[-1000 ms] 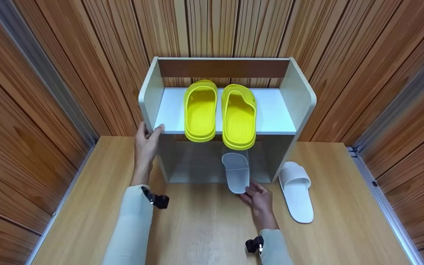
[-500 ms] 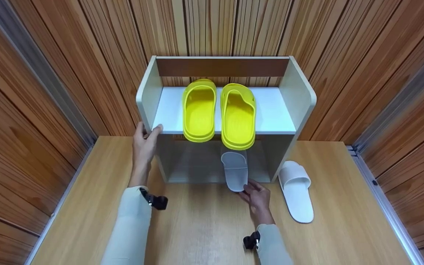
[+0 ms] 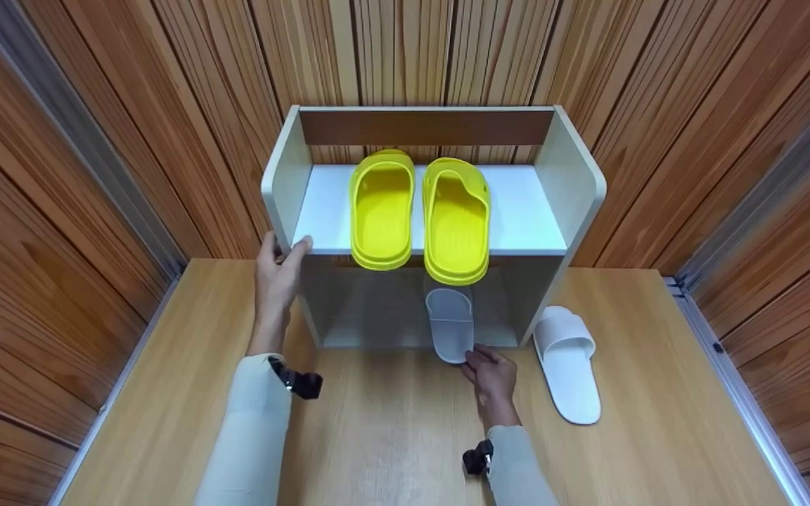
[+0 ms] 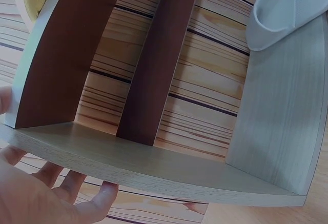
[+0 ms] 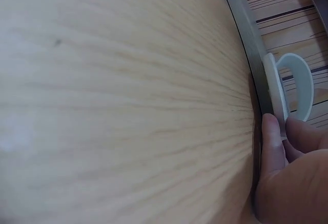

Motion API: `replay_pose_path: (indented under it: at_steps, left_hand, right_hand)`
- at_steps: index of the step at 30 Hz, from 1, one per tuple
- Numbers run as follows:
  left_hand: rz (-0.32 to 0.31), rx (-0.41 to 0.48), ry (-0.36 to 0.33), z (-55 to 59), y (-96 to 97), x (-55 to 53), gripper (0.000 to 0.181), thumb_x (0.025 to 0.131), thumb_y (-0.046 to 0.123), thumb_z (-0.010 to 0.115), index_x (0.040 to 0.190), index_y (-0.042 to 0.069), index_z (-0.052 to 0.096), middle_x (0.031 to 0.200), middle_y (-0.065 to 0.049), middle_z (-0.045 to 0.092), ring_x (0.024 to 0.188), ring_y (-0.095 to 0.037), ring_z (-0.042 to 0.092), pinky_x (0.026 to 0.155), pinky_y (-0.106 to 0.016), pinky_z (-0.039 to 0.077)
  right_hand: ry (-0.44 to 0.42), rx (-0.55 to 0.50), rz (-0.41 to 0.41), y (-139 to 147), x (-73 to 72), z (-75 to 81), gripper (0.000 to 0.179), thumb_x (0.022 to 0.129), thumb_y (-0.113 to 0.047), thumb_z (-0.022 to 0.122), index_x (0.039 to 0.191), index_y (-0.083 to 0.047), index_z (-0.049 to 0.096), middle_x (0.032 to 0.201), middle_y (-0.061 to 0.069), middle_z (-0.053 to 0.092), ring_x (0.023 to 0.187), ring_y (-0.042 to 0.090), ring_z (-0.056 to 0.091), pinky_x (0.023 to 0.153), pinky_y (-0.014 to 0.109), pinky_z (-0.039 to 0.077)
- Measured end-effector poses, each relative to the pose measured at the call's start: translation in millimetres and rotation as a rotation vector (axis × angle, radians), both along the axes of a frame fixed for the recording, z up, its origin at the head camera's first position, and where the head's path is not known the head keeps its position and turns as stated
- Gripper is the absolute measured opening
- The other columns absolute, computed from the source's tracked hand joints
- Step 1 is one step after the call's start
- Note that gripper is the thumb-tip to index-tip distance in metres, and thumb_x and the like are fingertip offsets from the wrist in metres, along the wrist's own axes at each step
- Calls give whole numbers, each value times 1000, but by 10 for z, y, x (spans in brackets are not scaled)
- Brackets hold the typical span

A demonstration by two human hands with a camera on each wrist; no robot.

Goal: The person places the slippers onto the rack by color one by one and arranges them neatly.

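Observation:
A small white shoe rack (image 3: 584,193) stands against the back wall. My left hand (image 3: 277,284) grips its left side panel, thumb on the shelf's front edge and fingers along the outer face. In the left wrist view those fingers (image 4: 66,185) lie against the panel. On the lower shelf lies a white slipper (image 3: 451,327), toe inward under the yellow clogs, its toe end hidden. My right hand (image 3: 495,376) pinches its heel, which juts slightly past the shelf's front edge. In the right wrist view the slipper (image 5: 277,88) is seen side-on between thumb and fingers.
Two yellow clogs, a left one (image 3: 382,218) and a right one (image 3: 456,228), sit on the upper shelf with heels overhanging. A second white slipper (image 3: 570,372) lies on the wooden floor (image 3: 391,436) right of the rack. Wood-panelled walls (image 3: 405,56) enclose three sides.
The slipper in my right hand has slid a little deeper onto the lower shelf, and that hand has followed slightly. My left hand keeps its grip on the rack.

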State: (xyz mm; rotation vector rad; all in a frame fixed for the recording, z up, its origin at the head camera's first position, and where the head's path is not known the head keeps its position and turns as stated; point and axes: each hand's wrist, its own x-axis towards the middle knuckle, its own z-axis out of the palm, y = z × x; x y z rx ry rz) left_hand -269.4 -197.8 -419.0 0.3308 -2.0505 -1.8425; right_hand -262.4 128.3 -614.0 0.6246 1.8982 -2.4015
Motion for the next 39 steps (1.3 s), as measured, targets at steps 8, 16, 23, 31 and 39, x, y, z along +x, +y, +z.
replay_pose_path:
  at_steps: [8, 16, 23, 31, 39]
  left_hand:
    - [-6, 1, 16, 1, 2, 13, 61, 98, 33, 62, 151, 10, 43, 149, -18, 45, 136, -35, 44, 111, -55, 33]
    - [-13, 3, 2, -7, 0, 5, 60, 99, 34, 62, 150, 10, 43, 149, -18, 46, 135, -35, 44, 111, -54, 33]
    - [-28, 8, 36, -3, -12, 21, 58, 99, 32, 62, 148, 6, 45, 145, -20, 48, 131, -36, 46, 108, -56, 34]
    - [-16, 8, 32, -16, -9, 14, 59, 98, 32, 63, 149, 8, 45, 146, -19, 48, 131, -36, 46, 108, -56, 34]
    - [-21, 18, 29, 10, 1, 26, 59, 98, 32, 63, 149, 8, 45, 147, -19, 47, 133, -36, 45, 109, -57, 33]
  right_hand:
    - [-7, -25, 38, 40, 8, 14, 42, 98, 2, 60, 138, 12, 52, 134, 31, 55, 118, 35, 63, 95, 41, 53]
    - [58, 34, 34, 106, 49, 10, 40, 97, 4, 62, 134, 15, 54, 129, 32, 61, 114, 32, 66, 90, 41, 55]
    - [52, 97, 25, 276, 118, 54, 46, 97, 0, 63, 140, 12, 51, 140, 32, 53, 124, 37, 59, 95, 38, 53]
    - [79, 235, -2, 538, 246, 159, 55, 96, -5, 65, 145, 9, 46, 146, 30, 48, 133, 41, 49, 102, 38, 47]
    - [68, 415, -37, 868, 339, 317, 58, 97, -9, 65, 149, 4, 44, 151, 27, 43, 138, 42, 41, 111, 50, 36]
